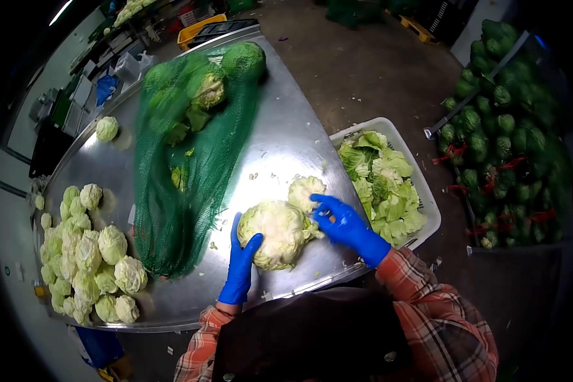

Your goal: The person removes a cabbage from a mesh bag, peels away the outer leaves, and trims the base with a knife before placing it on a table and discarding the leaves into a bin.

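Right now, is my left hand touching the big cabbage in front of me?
Touching. The head view shows the left hand cupping the left side of the big cabbage, its gloved thumb lying against the leaves with no gap.

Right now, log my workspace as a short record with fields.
Left hand: blue-gloved, cupping the large cabbage
Right hand: blue-gloved, fingers at a smaller pale piece, grip unclear
Metal table, far side: green mesh bag with cabbages inside
Table left: pile of pale cabbages
Beside table: white crate of loose leaves
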Demonstrator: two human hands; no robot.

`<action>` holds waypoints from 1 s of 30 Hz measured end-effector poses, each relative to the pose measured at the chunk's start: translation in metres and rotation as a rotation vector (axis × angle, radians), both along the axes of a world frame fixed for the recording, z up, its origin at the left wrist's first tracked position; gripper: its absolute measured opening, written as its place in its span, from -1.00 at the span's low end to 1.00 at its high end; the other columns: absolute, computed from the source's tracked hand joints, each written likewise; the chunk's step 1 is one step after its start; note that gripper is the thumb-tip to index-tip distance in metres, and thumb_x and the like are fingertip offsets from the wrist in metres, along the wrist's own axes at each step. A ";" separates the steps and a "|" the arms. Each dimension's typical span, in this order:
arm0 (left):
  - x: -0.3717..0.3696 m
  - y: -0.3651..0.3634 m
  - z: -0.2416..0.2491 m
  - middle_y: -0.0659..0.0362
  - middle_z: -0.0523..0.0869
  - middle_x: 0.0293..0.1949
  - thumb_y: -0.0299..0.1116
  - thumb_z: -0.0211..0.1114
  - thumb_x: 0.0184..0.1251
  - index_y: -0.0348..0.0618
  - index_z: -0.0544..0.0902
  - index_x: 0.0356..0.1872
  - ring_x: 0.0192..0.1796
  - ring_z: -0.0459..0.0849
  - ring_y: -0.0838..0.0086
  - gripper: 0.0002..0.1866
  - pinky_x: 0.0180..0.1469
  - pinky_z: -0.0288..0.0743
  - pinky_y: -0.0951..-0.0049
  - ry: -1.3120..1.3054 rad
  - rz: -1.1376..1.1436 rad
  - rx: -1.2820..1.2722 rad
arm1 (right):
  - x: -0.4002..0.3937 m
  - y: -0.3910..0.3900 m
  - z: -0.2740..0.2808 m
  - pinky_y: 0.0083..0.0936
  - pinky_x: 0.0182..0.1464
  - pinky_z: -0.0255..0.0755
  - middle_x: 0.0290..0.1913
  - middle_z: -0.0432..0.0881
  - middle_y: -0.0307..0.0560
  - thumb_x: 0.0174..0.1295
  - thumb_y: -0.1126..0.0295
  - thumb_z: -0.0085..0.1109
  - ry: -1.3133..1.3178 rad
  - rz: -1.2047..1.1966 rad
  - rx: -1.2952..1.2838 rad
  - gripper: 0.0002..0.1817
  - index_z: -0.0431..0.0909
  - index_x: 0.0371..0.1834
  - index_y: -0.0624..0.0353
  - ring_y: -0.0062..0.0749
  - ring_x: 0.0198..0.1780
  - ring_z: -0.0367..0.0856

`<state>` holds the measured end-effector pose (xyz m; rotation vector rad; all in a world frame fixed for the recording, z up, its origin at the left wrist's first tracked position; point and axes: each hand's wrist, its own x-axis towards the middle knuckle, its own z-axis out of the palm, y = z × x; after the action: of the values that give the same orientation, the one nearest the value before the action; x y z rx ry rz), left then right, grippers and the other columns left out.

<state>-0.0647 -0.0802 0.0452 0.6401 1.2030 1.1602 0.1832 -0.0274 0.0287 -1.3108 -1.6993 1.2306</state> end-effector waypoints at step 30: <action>0.025 0.011 -0.018 -0.07 0.39 0.22 -0.36 0.51 0.05 -0.37 0.22 0.33 0.22 0.46 0.27 -0.15 0.27 0.38 0.33 0.450 -0.190 0.140 | -0.012 0.012 -0.010 -0.18 -0.18 0.47 -0.29 0.64 0.23 0.23 -0.18 0.05 -0.418 0.103 -0.190 -0.44 0.50 -0.10 0.15 0.10 -0.23 0.63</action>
<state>-0.0399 -0.0693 0.0274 1.1408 1.4054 0.9723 0.1711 -0.0151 0.0187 -1.7069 -1.9960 1.2643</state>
